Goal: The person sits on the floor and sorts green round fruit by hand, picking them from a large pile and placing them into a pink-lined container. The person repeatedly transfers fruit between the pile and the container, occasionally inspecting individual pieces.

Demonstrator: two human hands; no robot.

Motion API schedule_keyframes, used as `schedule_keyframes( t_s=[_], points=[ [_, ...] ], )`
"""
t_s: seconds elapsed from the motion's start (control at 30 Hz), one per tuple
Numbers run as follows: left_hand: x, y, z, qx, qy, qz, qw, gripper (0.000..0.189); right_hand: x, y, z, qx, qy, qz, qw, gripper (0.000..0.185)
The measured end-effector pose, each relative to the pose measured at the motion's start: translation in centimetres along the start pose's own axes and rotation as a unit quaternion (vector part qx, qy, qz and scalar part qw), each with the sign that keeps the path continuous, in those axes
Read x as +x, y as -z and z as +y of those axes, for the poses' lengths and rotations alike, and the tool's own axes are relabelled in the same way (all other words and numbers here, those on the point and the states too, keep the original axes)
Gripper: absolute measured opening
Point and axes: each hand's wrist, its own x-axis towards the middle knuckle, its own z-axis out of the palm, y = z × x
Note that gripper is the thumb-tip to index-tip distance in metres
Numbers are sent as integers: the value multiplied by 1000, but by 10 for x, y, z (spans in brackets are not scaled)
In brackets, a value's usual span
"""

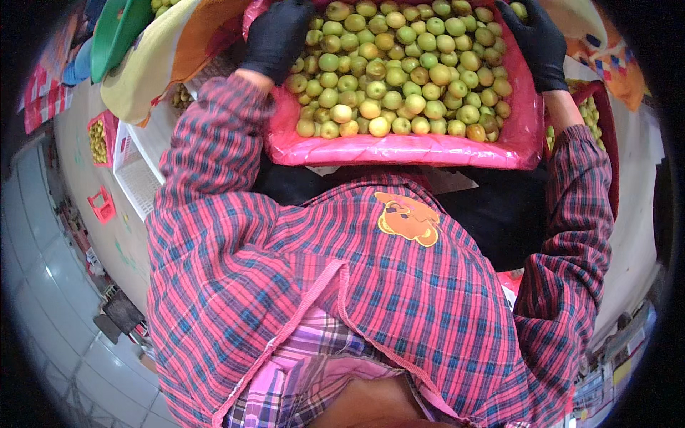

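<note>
In front of me is a tray lined with shiny pink plastic film (406,152), filled with round green-yellow fruits (396,75) that look like jujubes, some browned. My left hand (281,40), in a black glove, lies over the tray's left side; its fingers run towards the top edge of the picture and their grip is hidden. At the upper right, my right hand (540,45), also black-gloved, is by the tray's right rim. One green fruit (518,10) shows between its thumb and fingers.
On the left stand a white plastic crate (136,171), a small pink-lined box of fruits (99,142), a red plastic piece (101,204) and a green basin (115,37). A yellow cloth (144,69) drapes nearby. Another red-lined container of fruits (594,123) sits beyond my right forearm.
</note>
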Motion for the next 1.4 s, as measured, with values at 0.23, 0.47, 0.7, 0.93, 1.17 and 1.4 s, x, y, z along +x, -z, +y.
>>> schedule_keyframes(
  t_s=[0.23,0.47,0.7,0.93,1.17,1.4],
  points=[
    [-63,27,35,80,-102,-129,983,8,-4,-1,10,-2,12,21,1000,22],
    [-90,26,59,22,-60,-225,972,12,-3,-5,10,3,15,29,999,23],
    [-45,23,102,-126,-43,-119,984,27,-4,1,9,-13,18,30,999,25],
    [-31,-2,136,-93,-36,-125,987,21,-4,-3,14,5,35,45,998,26],
    [-12,3,135,-173,-24,-13,985,19,-5,8,5,14,-33,15,999,26],
    [19,4,171,-224,-114,8,968,24,-4,7,9,32,-10,6,999,26]
  ],
)
